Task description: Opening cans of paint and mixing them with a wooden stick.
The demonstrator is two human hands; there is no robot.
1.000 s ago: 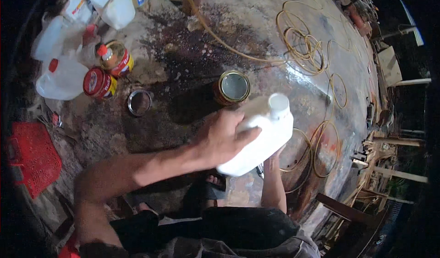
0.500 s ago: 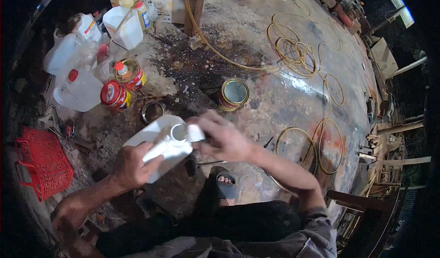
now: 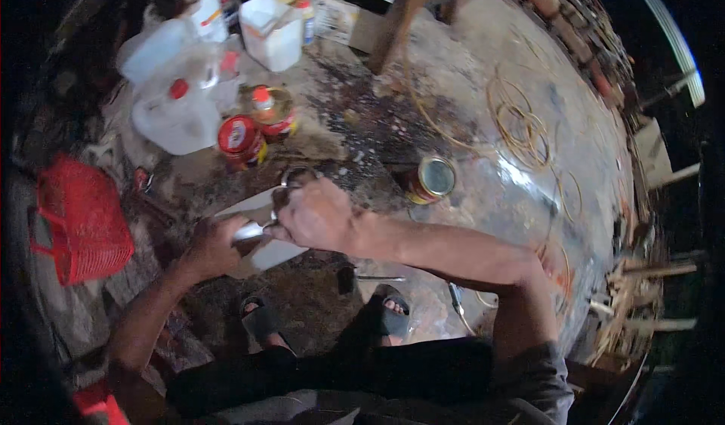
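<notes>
Left hand (image 3: 214, 249) grips white jug (image 3: 278, 256); right hand (image 3: 316, 213) seemingly around top

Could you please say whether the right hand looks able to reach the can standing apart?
Probably yes, once the right hand leaves the jug; nothing visible blocks its way to the can.

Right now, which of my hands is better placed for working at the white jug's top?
Probably your right hand: it is curled over the top of the white jug, though it hides what is beneath. Your left hand grips the handle side, so seems better for steadying.
</notes>
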